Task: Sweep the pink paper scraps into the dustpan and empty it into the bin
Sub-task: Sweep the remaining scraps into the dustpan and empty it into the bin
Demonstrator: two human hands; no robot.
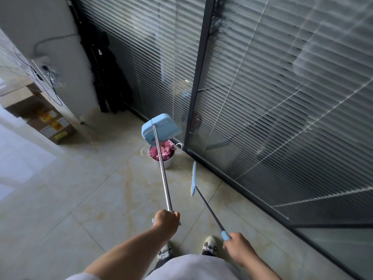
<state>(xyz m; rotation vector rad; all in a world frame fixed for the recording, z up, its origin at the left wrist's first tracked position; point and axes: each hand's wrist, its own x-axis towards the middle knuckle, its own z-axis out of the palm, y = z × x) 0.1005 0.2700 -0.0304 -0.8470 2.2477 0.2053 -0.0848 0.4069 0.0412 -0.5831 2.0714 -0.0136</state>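
Observation:
My left hand (166,220) grips the end of a long metal handle whose light blue dustpan (160,128) is tipped up over a small white bin (163,156). The bin stands on the floor by the glass wall and holds a heap of pink paper scraps (166,151). My right hand (238,246) holds the blue grip of a thin-handled broom, and its narrow blue head (193,178) rests on the tiles to the right of the bin.
A glass partition with grey blinds (262,98) runs along the right, its dark frame (196,77) just behind the bin. Black folded stands (107,77) lean in the corner. Cardboard boxes (48,122) sit at left. My shoes (209,244) are on beige tiles.

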